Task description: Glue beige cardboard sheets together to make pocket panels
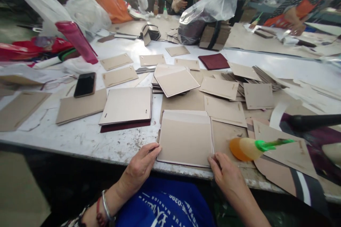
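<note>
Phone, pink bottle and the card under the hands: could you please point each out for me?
Phone [85,84]: head view, middle of its dark screen.
Pink bottle [77,42]: head view, middle of its body.
Card [185,142]: head view, middle of its tan face.

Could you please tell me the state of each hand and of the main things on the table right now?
left hand: fingertips on the panel's left edge
right hand: fingertips at the panel's right corner
cardboard panel: lying flat
phone: screen dark
pink bottle: tilted
glue bottle: on its side
</note>
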Tool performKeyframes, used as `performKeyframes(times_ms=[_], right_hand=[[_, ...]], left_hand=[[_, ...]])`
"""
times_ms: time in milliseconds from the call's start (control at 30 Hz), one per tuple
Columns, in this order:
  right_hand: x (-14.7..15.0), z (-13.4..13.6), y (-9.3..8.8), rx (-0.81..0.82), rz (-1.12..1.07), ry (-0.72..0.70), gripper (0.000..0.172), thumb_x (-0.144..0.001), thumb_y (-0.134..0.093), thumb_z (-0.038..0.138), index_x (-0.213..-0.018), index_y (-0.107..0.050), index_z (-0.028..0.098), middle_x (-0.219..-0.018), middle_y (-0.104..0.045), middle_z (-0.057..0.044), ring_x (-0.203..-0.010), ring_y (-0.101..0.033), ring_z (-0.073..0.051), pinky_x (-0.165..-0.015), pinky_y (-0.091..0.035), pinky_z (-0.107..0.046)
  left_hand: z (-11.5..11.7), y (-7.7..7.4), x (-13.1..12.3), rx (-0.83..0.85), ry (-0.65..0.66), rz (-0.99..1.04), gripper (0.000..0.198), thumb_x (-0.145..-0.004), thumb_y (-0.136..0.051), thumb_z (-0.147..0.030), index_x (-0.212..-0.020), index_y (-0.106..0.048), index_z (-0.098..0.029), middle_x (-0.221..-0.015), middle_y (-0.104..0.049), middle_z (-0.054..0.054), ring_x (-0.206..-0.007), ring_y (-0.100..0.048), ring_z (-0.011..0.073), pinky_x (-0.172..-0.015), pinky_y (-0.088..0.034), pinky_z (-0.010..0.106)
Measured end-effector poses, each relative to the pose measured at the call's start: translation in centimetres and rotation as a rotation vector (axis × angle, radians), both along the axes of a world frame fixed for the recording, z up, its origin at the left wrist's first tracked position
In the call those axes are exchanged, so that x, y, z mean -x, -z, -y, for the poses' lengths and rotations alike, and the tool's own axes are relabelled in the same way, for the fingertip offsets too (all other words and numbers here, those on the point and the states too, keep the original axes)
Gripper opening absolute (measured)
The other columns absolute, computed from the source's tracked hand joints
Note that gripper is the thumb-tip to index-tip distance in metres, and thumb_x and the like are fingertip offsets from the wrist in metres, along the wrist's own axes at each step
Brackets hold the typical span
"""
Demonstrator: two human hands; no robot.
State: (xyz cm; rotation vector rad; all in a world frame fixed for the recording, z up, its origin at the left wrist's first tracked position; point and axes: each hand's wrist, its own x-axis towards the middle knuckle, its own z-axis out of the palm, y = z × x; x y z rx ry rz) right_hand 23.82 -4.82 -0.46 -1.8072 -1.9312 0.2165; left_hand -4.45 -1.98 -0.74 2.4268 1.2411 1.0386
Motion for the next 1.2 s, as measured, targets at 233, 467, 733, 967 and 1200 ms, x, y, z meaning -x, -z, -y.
performKeyframes(times_ms=[233,467,733,967,1200], right_hand=[[-0.3,-0.4,0.1,-0.097,0.013,-0.025,0.043,-0.092,-0.029,0.055,-0.067,-0.046,0.024,-0.057,-0.053,0.0,-0.052,-0.055,-0.015,-0.049,-0.041,-0.026],[0.0,-0.3,0.1,-0.139,0.025,-0.029,0.038,-0.093,-0.03,0.049,-0.07,-0.047,0.025,-0.06,-0.054,0.0,-0.053,-0.057,-0.016,-0.05,-0.043,-0.027],[-0.8,0.0,0.7,-0.041,0.057,-0.053,0.024,-0.091,-0.039,0.033,-0.07,-0.044,0.024,-0.063,-0.053,0.001,-0.055,-0.056,-0.013,-0.052,-0.043,-0.024],[-0.5,0.2,0.7,0.013,0.032,-0.012,0.017,-0.088,-0.042,0.025,-0.072,-0.045,0.023,-0.067,-0.054,0.001,-0.058,-0.056,-0.013,-0.054,-0.042,-0.023],[-0.2,0.1,-0.1,0.08,-0.007,0.017,0.019,-0.088,-0.041,0.028,-0.069,-0.044,0.023,-0.067,-0.053,0.0,-0.061,-0.054,-0.015,-0.056,-0.04,-0.025]], left_hand=[[0.0,-0.2,-0.1,-0.018,-0.003,0.049,0.029,-0.088,-0.042,-0.005,-0.111,-0.058,-0.014,-0.104,-0.062,0.01,-0.101,-0.061,0.0144,-0.09,-0.051,0.024],[-0.1,-0.2,-0.2,-0.051,-0.014,0.057,0.031,-0.088,-0.04,-0.006,-0.111,-0.058,-0.017,-0.102,-0.064,0.009,-0.099,-0.062,0.0145,-0.088,-0.052,0.024],[0.0,1.1,0.4,-0.057,0.009,0.026,0.031,-0.089,-0.043,-0.011,-0.116,-0.057,-0.018,-0.111,-0.061,0.007,-0.105,-0.059,0.0144,-0.098,-0.045,0.023],[-0.1,3.2,1.2,-0.05,0.032,0.018,0.037,-0.089,-0.044,-0.014,-0.123,-0.054,-0.022,-0.118,-0.059,0.006,-0.109,-0.058,0.0165,-0.099,-0.045,0.026],[-0.2,1.4,0.5,-0.061,0.029,0.019,0.034,-0.089,-0.044,-0.012,-0.119,-0.056,-0.022,-0.112,-0.061,0.005,-0.104,-0.06,0.0154,-0.096,-0.048,0.026]])
